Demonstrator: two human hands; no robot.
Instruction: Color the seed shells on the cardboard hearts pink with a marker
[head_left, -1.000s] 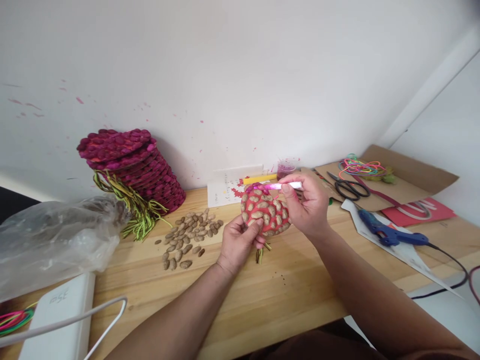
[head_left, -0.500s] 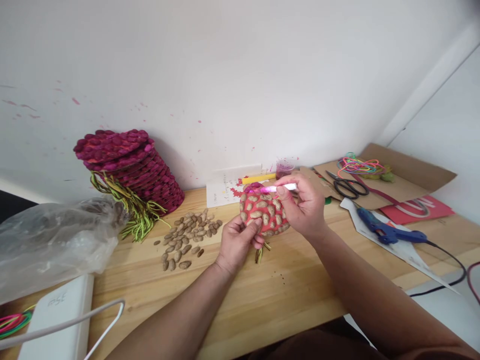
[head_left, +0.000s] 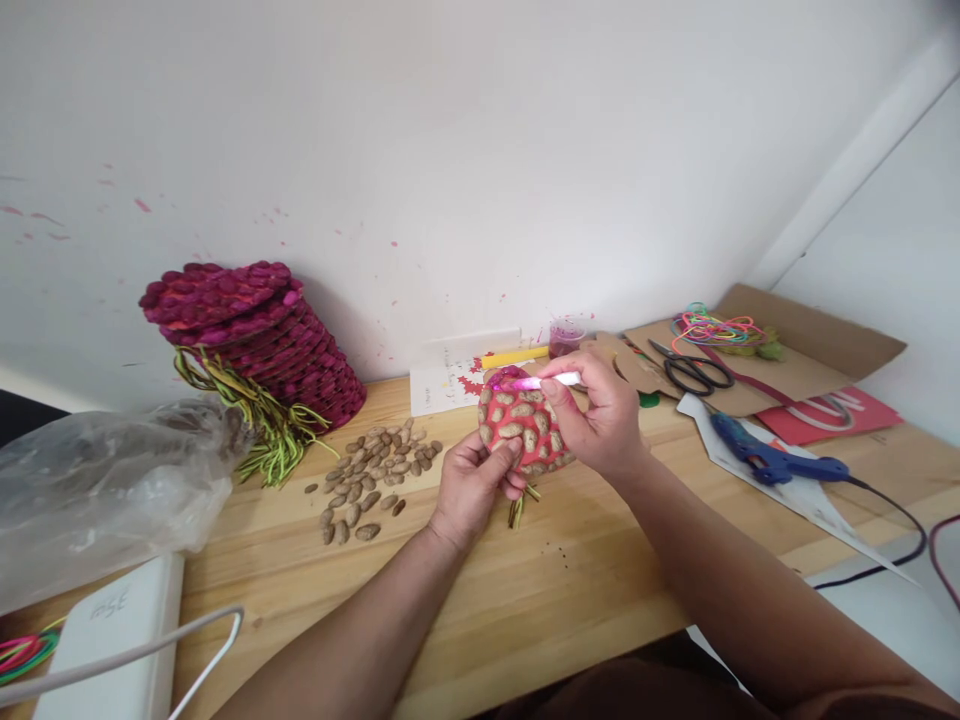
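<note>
My left hand [head_left: 478, 482] is closed on the lower left edge of a round red disc [head_left: 528, 458] covered with peanuts in their shells, its thumb lying on the front. My right hand [head_left: 602, 413] pinches a white-handled paintbrush [head_left: 564, 379], whose end is stained bright pink. The brush tip meets the upper left of the disc, where a few peanuts are coloured magenta; the other peanuts are plain tan. Green cords [head_left: 516, 510] hang below the disc. Behind it stands a clear cup [head_left: 565, 337] of dark pink liquid.
Loose peanuts [head_left: 375, 465] lie left of my hands, before a leaning stack of magenta peanut-covered discs [head_left: 281, 345] with a green tassel. A plastic bag [head_left: 112, 490] and white power bank [head_left: 112, 630] are at left. Scissors [head_left: 694, 372], cardboard [head_left: 817, 340] and a blue glue gun [head_left: 780, 462] lie at right.
The brush and my right hand have shifted slightly left over the disc. My left hand keeps the same hold. The whole view has moved a little.
</note>
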